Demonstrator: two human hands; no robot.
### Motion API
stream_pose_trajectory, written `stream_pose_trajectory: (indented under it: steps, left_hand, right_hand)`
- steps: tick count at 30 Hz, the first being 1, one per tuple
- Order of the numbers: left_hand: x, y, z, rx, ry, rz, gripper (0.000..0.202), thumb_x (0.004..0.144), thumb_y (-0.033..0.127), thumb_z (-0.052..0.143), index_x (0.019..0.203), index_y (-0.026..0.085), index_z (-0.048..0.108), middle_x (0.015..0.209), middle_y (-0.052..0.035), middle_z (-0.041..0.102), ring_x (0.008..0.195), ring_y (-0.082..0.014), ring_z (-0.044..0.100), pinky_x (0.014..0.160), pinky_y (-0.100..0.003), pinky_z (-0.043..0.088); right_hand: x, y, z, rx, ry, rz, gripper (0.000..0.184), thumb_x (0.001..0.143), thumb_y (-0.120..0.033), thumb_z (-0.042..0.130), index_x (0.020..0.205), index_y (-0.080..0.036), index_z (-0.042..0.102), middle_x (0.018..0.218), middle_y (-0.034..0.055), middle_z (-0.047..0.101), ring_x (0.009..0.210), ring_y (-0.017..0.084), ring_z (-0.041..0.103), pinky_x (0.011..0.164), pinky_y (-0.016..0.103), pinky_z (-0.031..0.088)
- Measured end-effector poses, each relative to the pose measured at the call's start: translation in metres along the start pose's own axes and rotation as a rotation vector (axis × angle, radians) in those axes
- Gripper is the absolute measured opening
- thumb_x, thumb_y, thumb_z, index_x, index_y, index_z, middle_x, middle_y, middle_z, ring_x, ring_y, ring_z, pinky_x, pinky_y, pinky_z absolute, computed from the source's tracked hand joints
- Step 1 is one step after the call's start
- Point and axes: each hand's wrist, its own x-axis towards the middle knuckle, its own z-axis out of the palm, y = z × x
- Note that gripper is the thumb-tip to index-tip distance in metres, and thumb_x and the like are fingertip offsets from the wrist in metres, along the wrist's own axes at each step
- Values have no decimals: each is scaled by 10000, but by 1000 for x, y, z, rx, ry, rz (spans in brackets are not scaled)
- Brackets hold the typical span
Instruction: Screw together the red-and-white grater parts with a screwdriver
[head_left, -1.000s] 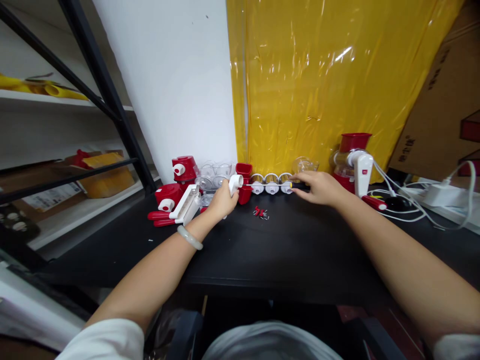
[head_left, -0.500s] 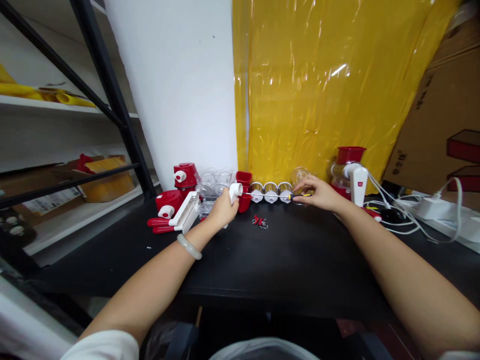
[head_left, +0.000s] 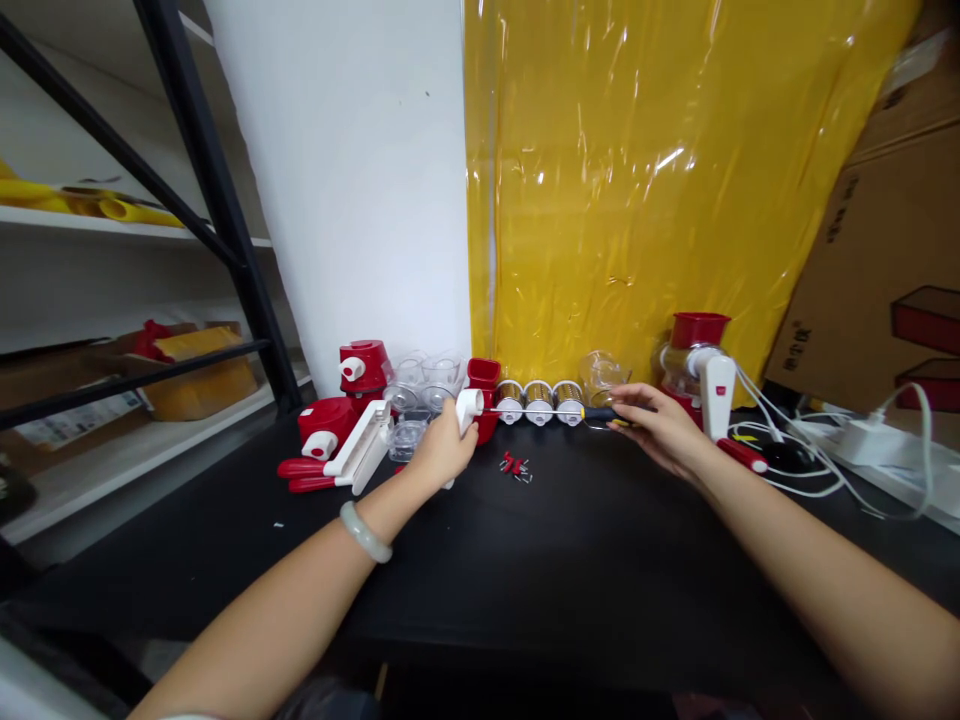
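Screwdriver (head_left: 592, 413) in the right hand (head_left: 656, 428), fingers grasping the rear of its handle, and here's the change: the hand now sits farther back than half a second ago, baring the handle's front. Looks like a regrip, the tool kept in line for more work. Its shaft runs nearly level to the mouth of the white part (head_left: 469, 405), clasped in the left hand (head_left: 448, 447); whether the tip is seated, I can't tell. Nearer, small red pieces (head_left: 516, 466) lie on the worktop (head_left: 585, 560), apparently undisturbed; three drums (head_left: 539, 402) line up behind.
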Motion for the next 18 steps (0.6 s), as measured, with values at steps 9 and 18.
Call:
stream_pose_trajectory:
  steps: [9,18]
  left_hand:
    - [-10,8,-2,4,-52,16,235,903,388,505,998,215,378,780,-39,635,739,-259,689,627,-330,477]
    - [-20,22,-12,-11,-49,53,228,908,404,486,1008,216,406,839,-68,639,798,-288,672,672,-367,470]
  right_hand:
    - [-15,30,4,50,253,-100,427,610,-469,880,877,-232,645,1042,13,563,939,155,610,779,327,639]
    - [-12,33,-6,6,322,-15,340,678,-473,828,824,-250,617,932,-2,593,840,143,652,735,296,638]
